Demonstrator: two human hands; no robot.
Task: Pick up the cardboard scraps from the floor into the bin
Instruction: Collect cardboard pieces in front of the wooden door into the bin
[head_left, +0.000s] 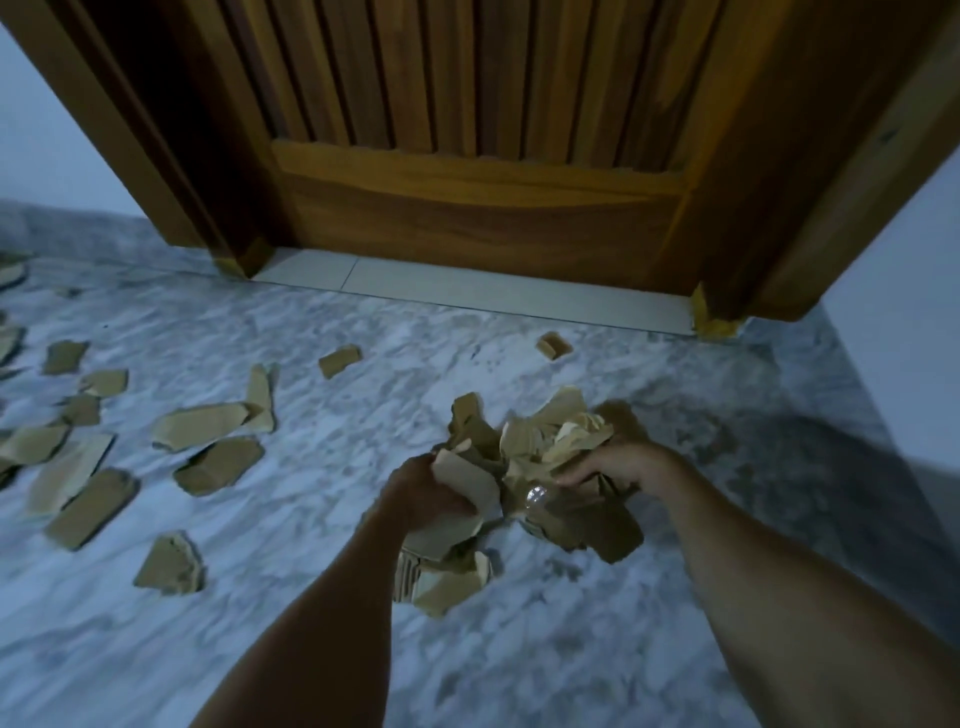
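Note:
A big bundle of brown cardboard scraps (524, 457) is gathered between both my hands, above the marble floor. My left hand (421, 493) grips the bundle's left side, fingers curled round a pale piece. My right hand (613, 470) grips the right side from above. Several pieces hang below the bundle (441, 577). Loose cardboard scraps (208, 426) lie scattered over the floor to the left, and two small ones (340, 360) (553, 345) lie nearer the door. No bin is in view.
A wooden door (467, 156) in its frame stands straight ahead, with a pale tile threshold (467, 291) at its foot. A white wall (904, 338) closes the right side. The grey-white marble floor (363, 649) spreads below my arms.

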